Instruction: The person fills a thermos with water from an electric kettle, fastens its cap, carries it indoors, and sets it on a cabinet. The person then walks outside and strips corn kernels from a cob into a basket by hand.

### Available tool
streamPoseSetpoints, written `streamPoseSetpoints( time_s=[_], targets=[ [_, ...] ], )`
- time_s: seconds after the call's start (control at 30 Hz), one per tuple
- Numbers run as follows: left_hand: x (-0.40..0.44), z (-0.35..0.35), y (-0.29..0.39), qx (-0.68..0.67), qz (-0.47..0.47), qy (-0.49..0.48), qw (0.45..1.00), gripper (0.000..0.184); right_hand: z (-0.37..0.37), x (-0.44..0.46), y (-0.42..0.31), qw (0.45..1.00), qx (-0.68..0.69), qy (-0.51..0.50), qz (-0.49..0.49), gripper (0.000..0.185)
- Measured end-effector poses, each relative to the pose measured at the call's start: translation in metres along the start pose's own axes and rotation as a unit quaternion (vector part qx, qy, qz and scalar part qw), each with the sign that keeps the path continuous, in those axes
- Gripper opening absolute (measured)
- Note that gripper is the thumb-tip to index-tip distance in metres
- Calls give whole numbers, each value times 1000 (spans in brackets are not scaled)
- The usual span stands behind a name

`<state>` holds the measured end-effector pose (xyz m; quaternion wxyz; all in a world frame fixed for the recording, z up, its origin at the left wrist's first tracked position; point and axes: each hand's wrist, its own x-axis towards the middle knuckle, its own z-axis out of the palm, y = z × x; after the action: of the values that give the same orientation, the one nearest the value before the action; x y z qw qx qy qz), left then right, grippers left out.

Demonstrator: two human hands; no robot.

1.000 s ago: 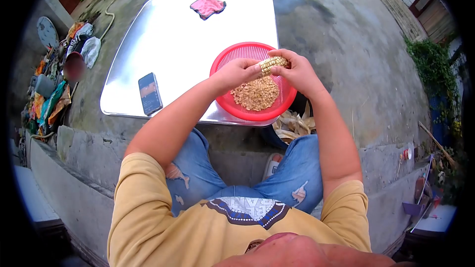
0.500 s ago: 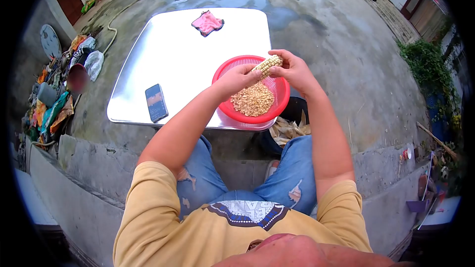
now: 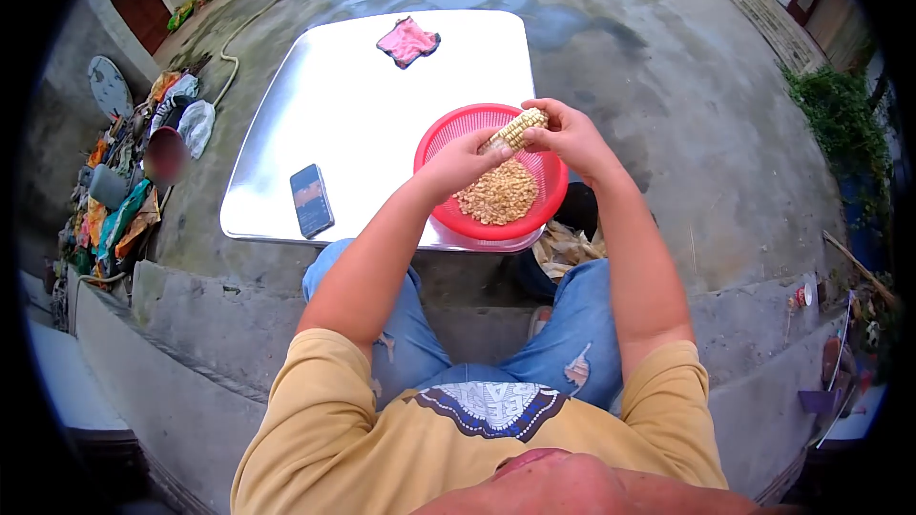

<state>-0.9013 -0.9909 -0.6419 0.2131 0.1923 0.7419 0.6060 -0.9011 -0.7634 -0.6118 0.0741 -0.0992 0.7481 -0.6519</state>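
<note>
A corn cob (image 3: 516, 131) is held aslant above the red basket (image 3: 441, 131), its right end pointed farther from the body. Its near end is gripped by the left hand (image 3: 461, 161), the grip closed on it; its far end is pinched between thumb and fingers of the right hand (image 3: 572, 139), that grip closed too. Loose kernels (image 3: 498, 195) are heaped inside the basket. The basket is set at the near right corner of the worktop (image 3: 353, 114). To its left, a phone (image 3: 312, 200) is laid; beyond it, slightly left, a pink cloth (image 3: 408, 42) is spread. Husks (image 3: 568, 249) are held in a dark bucket (image 3: 580, 205), just right of the basket and lower.
</note>
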Motion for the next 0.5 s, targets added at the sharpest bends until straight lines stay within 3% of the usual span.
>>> streamPoseSetpoints(
  time_s=[0.07, 0.2, 0.5],
  targets=[
    [5, -1, -5, 51, -36, 29, 998, 48, 2, 2, 0, 1000, -8, -9, 13, 43],
    [8, 1, -14, 83, 14, 58, 995, 41, 1, 13, 6, 1000, -15, -17, 11, 43],
    [4, 1, -11, -22, -3, 20, 1000, 43, 3, 10, 4, 999, -31, -1, 11, 42]
  ],
)
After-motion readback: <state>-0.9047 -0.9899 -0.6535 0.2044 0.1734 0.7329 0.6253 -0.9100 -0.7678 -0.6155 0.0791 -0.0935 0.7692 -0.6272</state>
